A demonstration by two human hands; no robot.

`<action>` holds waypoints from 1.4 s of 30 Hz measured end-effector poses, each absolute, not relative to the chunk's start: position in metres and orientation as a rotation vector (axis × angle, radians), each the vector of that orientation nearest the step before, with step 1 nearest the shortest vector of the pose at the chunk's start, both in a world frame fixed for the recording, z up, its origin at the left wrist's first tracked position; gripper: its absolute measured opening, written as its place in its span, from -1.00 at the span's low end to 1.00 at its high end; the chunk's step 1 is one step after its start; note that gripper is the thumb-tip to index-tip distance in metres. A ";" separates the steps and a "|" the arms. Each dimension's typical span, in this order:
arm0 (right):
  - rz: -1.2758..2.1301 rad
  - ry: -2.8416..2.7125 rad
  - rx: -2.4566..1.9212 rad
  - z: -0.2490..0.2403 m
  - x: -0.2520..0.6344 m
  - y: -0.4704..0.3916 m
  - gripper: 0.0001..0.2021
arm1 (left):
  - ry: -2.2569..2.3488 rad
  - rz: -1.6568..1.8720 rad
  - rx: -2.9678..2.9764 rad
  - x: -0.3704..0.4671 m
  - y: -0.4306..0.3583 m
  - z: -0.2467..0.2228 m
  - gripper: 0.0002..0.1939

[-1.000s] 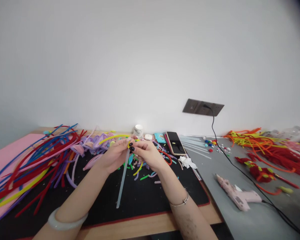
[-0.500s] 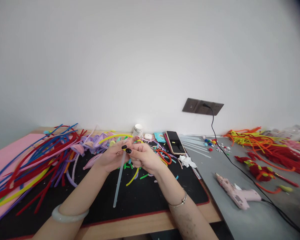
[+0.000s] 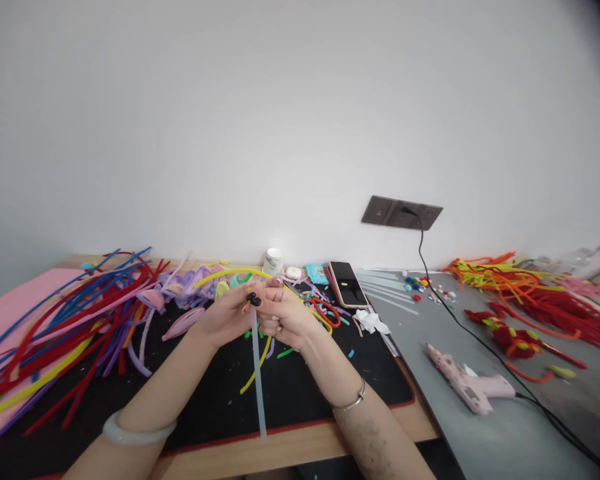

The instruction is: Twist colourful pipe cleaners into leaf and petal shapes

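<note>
My left hand (image 3: 229, 313) and my right hand (image 3: 286, 312) meet over the black mat, thumbs side by side. A translucent glue stick (image 3: 259, 380) hangs down from between them, its upper end hidden by my fingers. My left hand is closed around that upper end. A yellow pipe cleaner (image 3: 230, 271) arches behind my hands and enters my right fingers, which are closed in a pinch. A yellow length (image 3: 256, 377) also dangles below my hands. How it joins the stick is hidden.
Red, blue and purple pipe cleaners (image 3: 87, 313) pile at left. A phone (image 3: 347, 283), crumpled tissue (image 3: 371, 321) and coloured scraps lie behind my hands. At right are a pink glue gun (image 3: 470, 383) with its black cord, several glue sticks (image 3: 390, 290) and red-orange pipe cleaners (image 3: 545, 300).
The glue stick has swung from a slant toward the lower left to nearly upright, its lower end now further right and nearer me. My hands stay together.
</note>
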State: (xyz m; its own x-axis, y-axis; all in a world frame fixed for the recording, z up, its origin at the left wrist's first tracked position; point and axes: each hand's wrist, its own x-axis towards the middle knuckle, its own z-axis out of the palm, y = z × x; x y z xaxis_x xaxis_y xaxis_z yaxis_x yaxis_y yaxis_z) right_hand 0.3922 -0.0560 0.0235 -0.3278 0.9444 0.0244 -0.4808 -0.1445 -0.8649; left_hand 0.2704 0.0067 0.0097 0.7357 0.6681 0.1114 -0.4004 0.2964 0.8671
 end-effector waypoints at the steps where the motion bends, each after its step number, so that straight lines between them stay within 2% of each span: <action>1: 1.691 -0.987 -0.682 0.024 0.392 -0.056 -0.65 | 0.313 0.706 1.048 0.271 0.007 0.010 -0.62; 4: 1.606 -0.953 -0.721 0.024 0.396 -0.053 -0.61 | 0.334 0.690 1.072 0.275 0.008 0.008 -0.69; 7: 1.388 -0.892 -0.807 0.022 0.406 -0.046 -0.61 | 0.402 0.762 1.142 0.279 0.007 0.006 -0.66; 12: 0.931 -0.824 -1.048 0.016 0.423 -0.034 -0.70 | 0.570 0.800 1.314 0.286 -0.002 -0.002 -0.67; 15: 0.792 -0.859 -1.142 0.013 0.425 -0.032 -0.74 | 0.559 0.804 1.383 0.292 -0.007 -0.007 -0.68; 22: 0.847 -0.905 -1.118 0.013 0.421 -0.034 -0.71 | 0.535 0.935 1.378 0.299 -0.009 -0.014 -0.75; 31: 1.095 -0.988 -0.937 0.021 0.429 -0.039 -0.69 | 0.388 0.804 1.177 0.289 -0.011 -0.006 -0.76; 35: 1.089 -0.973 -0.932 0.022 0.430 -0.040 -0.72 | 0.383 0.774 1.177 0.289 -0.012 -0.004 -0.72; 37: 1.038 -0.948 -0.956 0.021 0.428 -0.039 -0.70 | 0.425 0.858 1.256 0.290 -0.013 -0.004 -0.67; 40: 0.970 -0.939 -0.995 0.020 0.424 -0.039 -0.69 | 0.473 0.972 1.403 0.293 -0.016 -0.005 -0.45; 42: 0.950 -0.953 -1.019 0.019 0.422 -0.039 -0.69 | 0.502 1.005 1.451 0.293 -0.017 -0.005 -0.38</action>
